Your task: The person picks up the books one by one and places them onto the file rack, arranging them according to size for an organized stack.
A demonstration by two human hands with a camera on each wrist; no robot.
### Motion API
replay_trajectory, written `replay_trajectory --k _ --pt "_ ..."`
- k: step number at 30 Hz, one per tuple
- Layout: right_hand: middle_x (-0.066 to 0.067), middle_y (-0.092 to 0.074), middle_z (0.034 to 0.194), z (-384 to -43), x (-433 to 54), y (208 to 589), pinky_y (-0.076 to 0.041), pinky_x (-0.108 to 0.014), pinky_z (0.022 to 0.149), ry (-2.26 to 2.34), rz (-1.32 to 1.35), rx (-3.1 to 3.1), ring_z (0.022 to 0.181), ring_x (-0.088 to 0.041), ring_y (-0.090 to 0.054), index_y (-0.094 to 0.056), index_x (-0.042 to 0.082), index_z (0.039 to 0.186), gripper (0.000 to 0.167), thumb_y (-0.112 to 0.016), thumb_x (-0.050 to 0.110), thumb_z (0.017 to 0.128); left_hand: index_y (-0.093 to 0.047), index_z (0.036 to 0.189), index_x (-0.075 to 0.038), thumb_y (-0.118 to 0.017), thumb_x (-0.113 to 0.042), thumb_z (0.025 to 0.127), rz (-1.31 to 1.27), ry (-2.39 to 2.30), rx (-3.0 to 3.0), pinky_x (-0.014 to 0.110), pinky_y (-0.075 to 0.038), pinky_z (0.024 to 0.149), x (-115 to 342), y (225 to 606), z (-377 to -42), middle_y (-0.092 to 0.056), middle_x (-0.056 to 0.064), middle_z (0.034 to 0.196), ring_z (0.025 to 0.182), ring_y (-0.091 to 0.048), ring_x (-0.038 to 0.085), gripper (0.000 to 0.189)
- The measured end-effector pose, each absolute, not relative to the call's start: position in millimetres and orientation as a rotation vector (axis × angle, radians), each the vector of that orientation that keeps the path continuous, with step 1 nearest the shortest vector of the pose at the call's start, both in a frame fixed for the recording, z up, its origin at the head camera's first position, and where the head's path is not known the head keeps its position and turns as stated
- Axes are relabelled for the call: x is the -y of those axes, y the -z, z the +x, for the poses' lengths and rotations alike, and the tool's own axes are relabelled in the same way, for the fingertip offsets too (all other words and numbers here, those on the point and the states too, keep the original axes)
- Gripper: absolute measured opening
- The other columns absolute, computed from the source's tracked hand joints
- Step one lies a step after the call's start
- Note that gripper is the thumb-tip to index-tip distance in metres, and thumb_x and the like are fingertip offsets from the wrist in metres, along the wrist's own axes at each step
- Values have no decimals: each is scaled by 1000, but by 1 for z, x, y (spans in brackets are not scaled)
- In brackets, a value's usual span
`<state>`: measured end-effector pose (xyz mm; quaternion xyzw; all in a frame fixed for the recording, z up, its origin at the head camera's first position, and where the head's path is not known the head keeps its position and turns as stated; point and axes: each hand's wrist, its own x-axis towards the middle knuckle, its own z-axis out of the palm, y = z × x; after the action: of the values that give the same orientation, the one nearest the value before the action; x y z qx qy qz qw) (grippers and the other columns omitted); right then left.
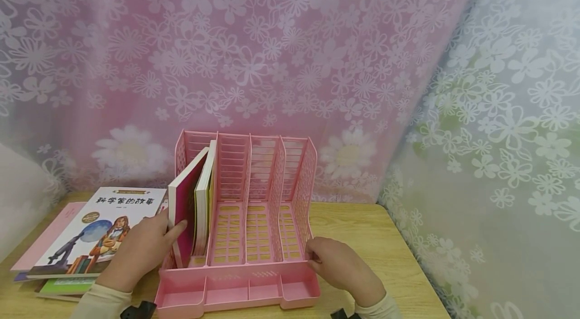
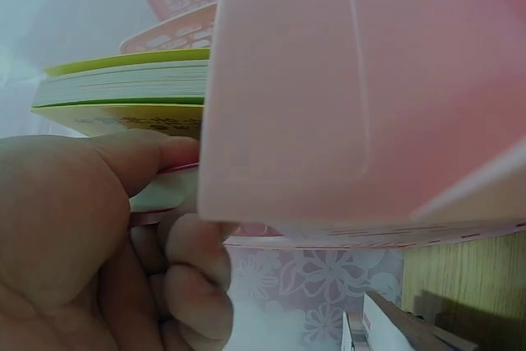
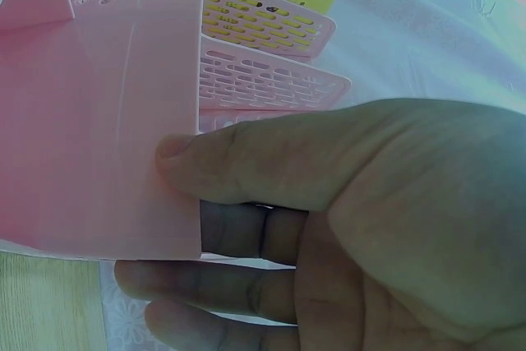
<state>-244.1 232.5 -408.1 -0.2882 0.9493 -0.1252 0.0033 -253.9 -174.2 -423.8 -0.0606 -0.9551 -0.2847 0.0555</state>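
A pink plastic desk file rack [image 1: 244,276] stands on the table, with upright slots behind and a row of small trays along its front. My left hand [image 1: 147,241] pinches a magenta-covered book [image 1: 183,223], which stands tilted in the leftmost slot. Beside it in that slot is a thick book with a yellow-green cover [image 2: 123,84], upright. At the rack's right side, my right hand [image 1: 342,263] grips the front edge; the right wrist view shows the thumb [image 3: 189,166] on the pink wall and fingers behind it.
Left of the rack lies a stack of books, topped by a white illustrated book [image 1: 101,231]; pink and green covers show beneath. The wooden table [image 1: 376,238] ends at right along a light floral curtain [image 1: 512,158]. A pink floral curtain [image 1: 272,72] hangs behind the rack.
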Motion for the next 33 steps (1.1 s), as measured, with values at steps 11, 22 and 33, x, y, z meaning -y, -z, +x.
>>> replay_trajectory --k 11,22,33 --pt "12 -44 70 -244 -232 408 -38 -26 59 383 -903 -2979 64 -4 -40 -55 20 79 25 -76 17 94 -63 137 -8 -61 -46 102 -241 999 2973 63 -52 91 174 421 -251 -75 6 111 103 -72 30 52" --pt "12 -45 72 -244 -233 408 -39 -26 60 384 -885 -2971 65 -4 -41 -57 20 81 23 -76 17 94 -62 136 -6 -67 -37 100 -314 1015 3012 55 -56 83 174 419 -245 -74 5 109 95 -70 21 48" --pt "12 -45 71 -245 -233 409 -39 -26 60 377 -898 -2972 65 -4 -41 -57 20 80 24 -76 16 93 -62 135 -4 -67 -40 100 -314 1033 3057 55 -57 85 175 419 -247 -74 6 110 93 -71 20 51"
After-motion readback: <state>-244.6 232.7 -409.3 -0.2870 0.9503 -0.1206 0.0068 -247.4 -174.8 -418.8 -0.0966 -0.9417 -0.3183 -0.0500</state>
